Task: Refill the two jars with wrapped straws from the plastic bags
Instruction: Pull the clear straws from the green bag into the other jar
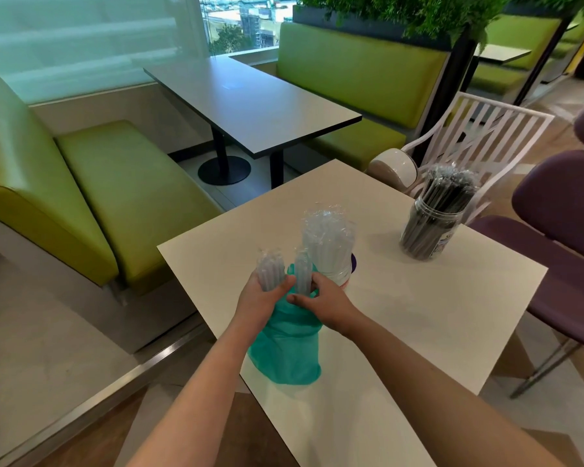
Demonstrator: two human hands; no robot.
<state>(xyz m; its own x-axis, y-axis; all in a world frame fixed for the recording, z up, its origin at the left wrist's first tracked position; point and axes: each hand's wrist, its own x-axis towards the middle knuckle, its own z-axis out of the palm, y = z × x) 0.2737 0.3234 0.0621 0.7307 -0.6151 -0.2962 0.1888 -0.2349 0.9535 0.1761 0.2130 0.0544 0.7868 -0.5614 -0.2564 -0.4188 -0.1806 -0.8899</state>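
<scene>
Two jars stand on the near table: one jar of dark wrapped straws [432, 224] and one jar of clear wrapped straws [329, 246]. One teal plastic bag [285, 345] lies there. Two small bunches of clear wrapped straws are held, one bunch in the left hand [262, 298], one in the right hand [324, 306]. Tables number two.

bag [285, 352] on table [418, 315] edge, filled jar [327, 251] behind it, second jar [430, 224] far right
</scene>
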